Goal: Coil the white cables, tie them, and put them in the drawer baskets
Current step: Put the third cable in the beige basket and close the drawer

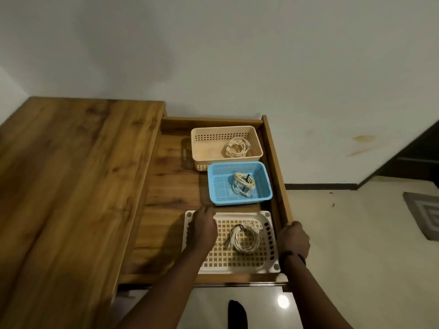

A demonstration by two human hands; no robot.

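Below, open drawer (276, 162) beside desk (71, 186), three baskets each holding a coiled cable, left hand (204, 230) fingers curled on white basket (268, 216) rim, right hand (293, 239) fingers gripped drawer's corner.

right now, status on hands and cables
Left hand on white basket rim, right hand gripping drawer side. Three coiled cables, one per basket. Nothing blocking.
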